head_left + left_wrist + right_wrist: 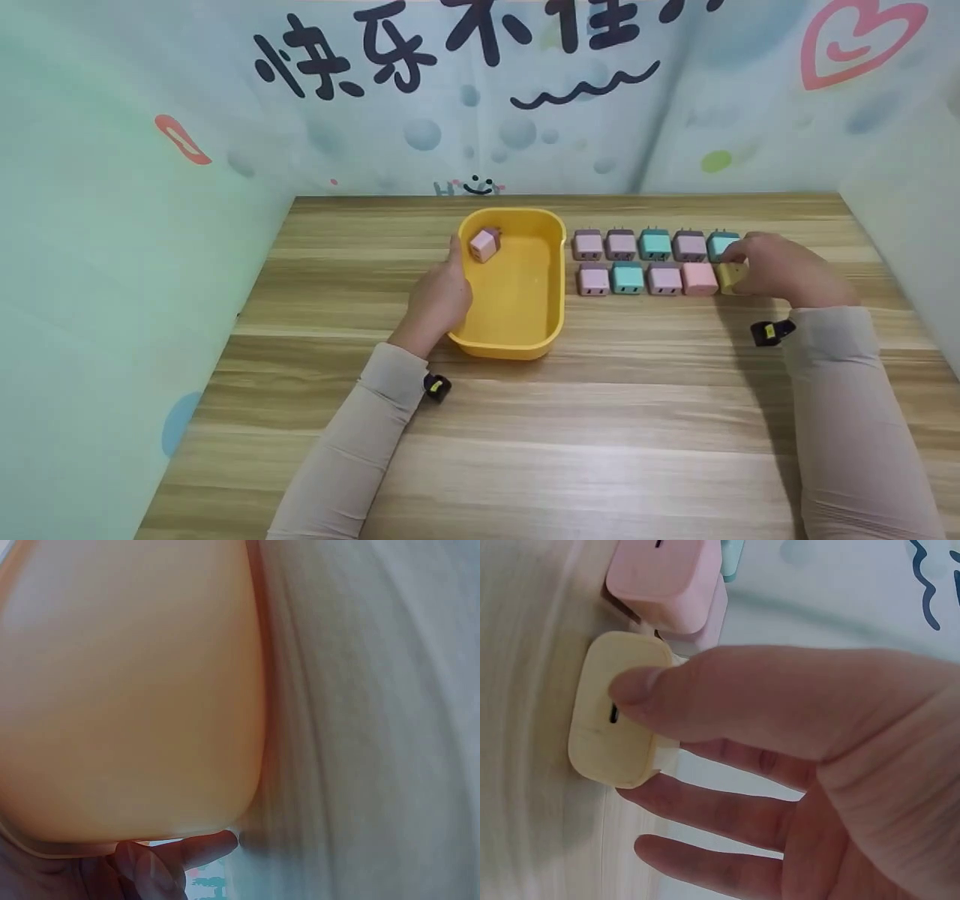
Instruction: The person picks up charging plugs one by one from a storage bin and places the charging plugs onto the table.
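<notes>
My left hand (439, 296) grips the left wall of a yellow plastic bin (512, 351); in the left wrist view its fingers (210, 847) lie against the bin's outer side (127, 712). Inside, near the back left corner, lies one lilac charger plug (484, 246), tilted. My right hand (787, 270) is at the right end of two rows of charger plugs. It pinches a yellow charger plug (604, 746), thumb on the slotted front face and fingers behind; part of the index finger is hidden. The other fingers stay spread. A teal plug (722, 244) sits just behind.
Right of the bin, lilac plugs (589, 245), teal plugs (627, 278) and a pink plug (700, 279) stand close together in two rows, several in each. The wooden table (585, 435) meets a printed backdrop (450, 135) behind.
</notes>
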{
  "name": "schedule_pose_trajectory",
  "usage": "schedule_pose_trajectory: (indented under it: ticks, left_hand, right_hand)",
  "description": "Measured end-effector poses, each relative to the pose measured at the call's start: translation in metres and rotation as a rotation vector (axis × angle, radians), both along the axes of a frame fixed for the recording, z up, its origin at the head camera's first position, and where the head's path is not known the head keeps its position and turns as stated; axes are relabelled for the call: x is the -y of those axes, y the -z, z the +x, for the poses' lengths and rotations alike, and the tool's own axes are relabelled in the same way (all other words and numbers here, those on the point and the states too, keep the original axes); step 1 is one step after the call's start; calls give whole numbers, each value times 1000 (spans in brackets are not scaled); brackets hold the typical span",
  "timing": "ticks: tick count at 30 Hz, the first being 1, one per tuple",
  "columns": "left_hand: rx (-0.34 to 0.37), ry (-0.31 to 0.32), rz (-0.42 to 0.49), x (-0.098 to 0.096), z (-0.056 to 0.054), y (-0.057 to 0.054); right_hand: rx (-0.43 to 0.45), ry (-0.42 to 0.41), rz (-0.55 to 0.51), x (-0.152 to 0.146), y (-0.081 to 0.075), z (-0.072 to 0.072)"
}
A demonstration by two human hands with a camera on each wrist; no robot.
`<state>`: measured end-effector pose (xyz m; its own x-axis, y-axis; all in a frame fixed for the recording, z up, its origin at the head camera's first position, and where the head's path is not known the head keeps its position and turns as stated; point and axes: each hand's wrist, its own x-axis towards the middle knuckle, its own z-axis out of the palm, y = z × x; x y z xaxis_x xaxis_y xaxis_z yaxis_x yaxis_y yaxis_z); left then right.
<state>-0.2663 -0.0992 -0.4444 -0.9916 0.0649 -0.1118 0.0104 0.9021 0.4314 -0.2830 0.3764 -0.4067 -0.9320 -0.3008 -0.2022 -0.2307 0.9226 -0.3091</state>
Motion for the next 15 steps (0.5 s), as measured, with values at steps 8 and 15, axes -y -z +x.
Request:
schedule_pose_trajectory:
  ticks: [8, 15]
  left_hand:
    - [9, -9, 19, 0, 1, -1]
    - [23, -18, 21, -1, 1, -2]
  right_hand:
    - [6, -7, 23, 1, -1, 0]
    - [11, 5, 17, 0, -1, 0]
